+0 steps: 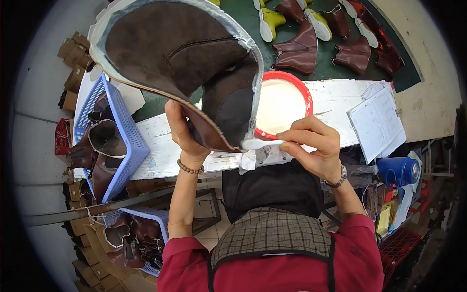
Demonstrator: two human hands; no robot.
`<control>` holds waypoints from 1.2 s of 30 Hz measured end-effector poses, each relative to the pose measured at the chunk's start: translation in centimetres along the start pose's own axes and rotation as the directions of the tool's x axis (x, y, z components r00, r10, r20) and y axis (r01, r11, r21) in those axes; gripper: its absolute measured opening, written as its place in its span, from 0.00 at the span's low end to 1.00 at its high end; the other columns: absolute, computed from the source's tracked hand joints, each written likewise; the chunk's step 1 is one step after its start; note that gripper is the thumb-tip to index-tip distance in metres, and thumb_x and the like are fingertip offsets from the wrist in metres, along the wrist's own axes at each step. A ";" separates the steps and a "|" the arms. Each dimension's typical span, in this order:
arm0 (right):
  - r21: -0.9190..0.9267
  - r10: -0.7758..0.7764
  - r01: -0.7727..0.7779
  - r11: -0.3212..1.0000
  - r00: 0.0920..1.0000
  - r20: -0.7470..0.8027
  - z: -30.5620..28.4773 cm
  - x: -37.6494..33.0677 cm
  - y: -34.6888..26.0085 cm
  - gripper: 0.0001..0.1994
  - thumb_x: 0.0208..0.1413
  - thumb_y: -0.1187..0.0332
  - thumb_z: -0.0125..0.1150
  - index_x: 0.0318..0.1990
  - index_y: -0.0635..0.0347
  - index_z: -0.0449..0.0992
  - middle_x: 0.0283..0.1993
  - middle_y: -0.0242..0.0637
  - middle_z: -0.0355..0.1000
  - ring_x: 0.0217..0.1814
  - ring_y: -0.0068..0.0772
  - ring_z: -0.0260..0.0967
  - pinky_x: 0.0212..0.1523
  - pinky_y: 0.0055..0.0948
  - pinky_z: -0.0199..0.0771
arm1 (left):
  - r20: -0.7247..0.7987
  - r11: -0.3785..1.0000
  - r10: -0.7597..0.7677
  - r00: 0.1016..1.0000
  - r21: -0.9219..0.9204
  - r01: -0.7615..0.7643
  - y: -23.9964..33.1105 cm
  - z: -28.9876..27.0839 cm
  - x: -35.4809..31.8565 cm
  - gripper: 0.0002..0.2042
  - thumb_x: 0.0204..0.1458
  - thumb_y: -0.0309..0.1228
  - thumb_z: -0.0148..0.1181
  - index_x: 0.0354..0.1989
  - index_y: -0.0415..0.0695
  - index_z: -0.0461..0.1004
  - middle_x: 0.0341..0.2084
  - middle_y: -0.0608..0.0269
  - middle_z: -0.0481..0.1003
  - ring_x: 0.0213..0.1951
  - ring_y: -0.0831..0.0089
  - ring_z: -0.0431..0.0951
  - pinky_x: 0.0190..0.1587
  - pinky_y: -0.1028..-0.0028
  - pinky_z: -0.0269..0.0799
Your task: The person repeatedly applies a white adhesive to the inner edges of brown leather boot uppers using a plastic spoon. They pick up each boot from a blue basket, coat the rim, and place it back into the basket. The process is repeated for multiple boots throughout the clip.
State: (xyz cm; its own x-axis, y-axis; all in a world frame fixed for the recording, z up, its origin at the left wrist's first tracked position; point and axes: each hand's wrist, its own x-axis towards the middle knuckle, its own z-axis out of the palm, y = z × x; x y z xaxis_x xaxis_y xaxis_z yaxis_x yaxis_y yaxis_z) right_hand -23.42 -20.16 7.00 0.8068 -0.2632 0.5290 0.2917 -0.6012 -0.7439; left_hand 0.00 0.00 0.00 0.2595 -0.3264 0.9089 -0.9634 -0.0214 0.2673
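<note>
My left hand (182, 131) grips a brown leather boot upper (206, 121), thumb outside and the other fingers mostly hidden behind it. The upper is tilted up, so its dark brown lining (155, 44) faces me. A whitish, wet-looking band runs along its rim. My right hand (311, 143) pinches a small white brush (260, 144) between thumb and fingers. The brush's white tip touches the lower corner of the upper's edge. Just behind my right hand stands a red-rimmed tub (307, 92) of cream-white liquid, partly covered by the upper.
Brown boot uppers (297, 48) and yellow boots (270, 22) lie on the green surface beyond the white bench (335, 104). Blue baskets (138, 151) of uppers stand at left. An open notebook (374, 121) and a blue flask (396, 171) are at right.
</note>
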 end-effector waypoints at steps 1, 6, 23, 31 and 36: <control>0.049 0.038 -0.039 0.998 0.999 0.016 0.3 0.1 -0.4 0.09 0.52 0.78 0.71 0.41 0.63 0.86 0.36 0.35 0.78 0.34 0.28 0.75 0.35 0.26 0.74 | 0.008 1.000 0.010 1.000 0.016 -0.010 0.2 -0.1 0.4 0.41 0.51 0.28 0.71 0.72 0.32 0.55 0.67 0.38 0.61 0.63 0.52 0.68 0.56 0.64 0.74; 0.039 0.153 -0.150 0.988 0.983 -0.104 0.0 0.4 1.3 0.06 0.55 0.77 0.70 0.41 0.64 0.85 0.33 0.35 0.76 0.29 0.20 0.72 0.28 0.22 0.69 | 0.024 0.990 -0.140 0.990 0.030 0.139 2.6 -1.2 3.4 0.40 0.46 0.25 0.72 0.69 0.32 0.60 0.61 0.43 0.64 0.58 0.55 0.70 0.44 0.73 0.79; -0.042 -0.041 0.036 0.998 0.993 -0.107 -3.0 3.8 5.3 0.09 0.53 0.75 0.72 0.42 0.62 0.85 0.38 0.35 0.78 0.35 0.25 0.75 0.32 0.25 0.73 | 0.651 -0.318 -0.486 0.582 -0.753 0.576 -1.6 -8.7 -8.5 0.40 0.31 0.38 0.70 0.57 0.28 0.71 0.37 0.39 0.78 0.27 0.52 0.80 0.26 0.58 0.78; -0.033 -0.016 0.014 0.999 0.999 -0.040 -2.7 3.7 5.0 0.07 0.53 0.75 0.72 0.40 0.61 0.86 0.36 0.35 0.78 0.34 0.26 0.73 0.34 0.25 0.72 | 0.620 -0.353 -0.511 0.596 -0.783 0.512 -1.8 -8.4 -6.2 0.41 0.32 0.35 0.71 0.60 0.29 0.69 0.43 0.41 0.77 0.35 0.54 0.79 0.36 0.59 0.76; 0.090 -0.069 0.072 0.993 0.997 -0.031 -1.6 6.3 4.0 0.07 0.54 0.75 0.71 0.41 0.60 0.86 0.36 0.35 0.78 0.37 0.27 0.74 0.37 0.25 0.72 | 0.664 -0.404 -0.480 0.573 -0.747 0.527 -1.4 -7.6 -6.2 0.42 0.32 0.34 0.72 0.61 0.30 0.68 0.47 0.42 0.76 0.41 0.55 0.78 0.43 0.60 0.74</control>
State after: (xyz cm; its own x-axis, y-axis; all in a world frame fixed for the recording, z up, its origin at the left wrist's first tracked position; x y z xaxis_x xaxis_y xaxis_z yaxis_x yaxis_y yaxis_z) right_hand -18.01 -25.45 8.06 0.7682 -0.2445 0.5917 0.3938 -0.5483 -0.7378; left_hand 0.21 9.21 -3.57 0.5663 -0.8043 0.1801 0.5770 0.5429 0.6102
